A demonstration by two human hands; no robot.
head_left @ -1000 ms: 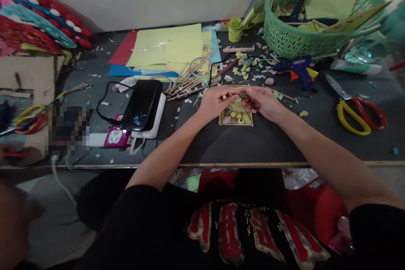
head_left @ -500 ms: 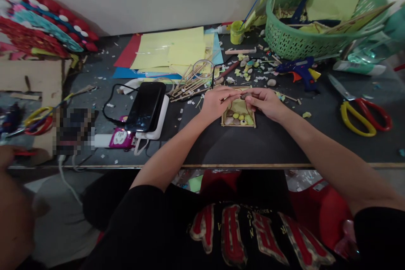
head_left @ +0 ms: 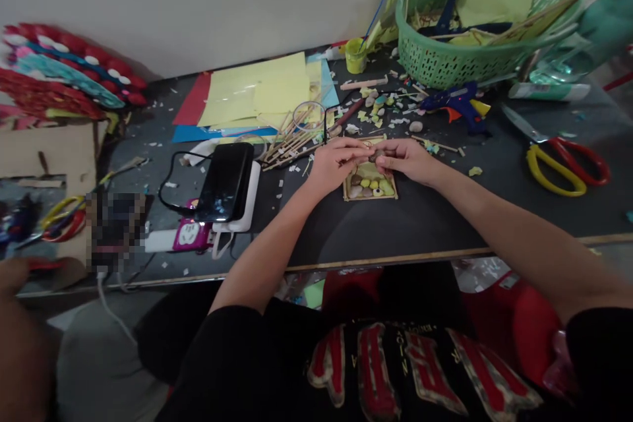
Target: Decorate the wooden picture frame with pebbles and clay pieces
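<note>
My right hand (head_left: 409, 161) pinches a small dark pebble (head_left: 378, 154) between thumb and fingers. Close against it, the fingertips of my left hand (head_left: 335, 163) are pressed together; whatever they pinch is too small to make out. Below both hands lies a small stick-edged frame (head_left: 370, 198) with a yellowish backing. Inside its lower part are several pebbles, some grey-brown and some painted yellow (head_left: 374, 184). My hands cover much of the frame's upper part.
Behind are loose sticks (head_left: 291, 142), coloured paper (head_left: 252, 92), a yellow paint pot (head_left: 355, 56) and a green basket (head_left: 445, 56). A blue glue gun (head_left: 462, 105) and scissors (head_left: 556, 161) lie right. A phone (head_left: 227, 181) sits left, near another person's hand (head_left: 12, 277).
The camera view has tilted and shifted slightly. My hands stay together over the frame, and the pebble in my right hand has turned a little.
</note>
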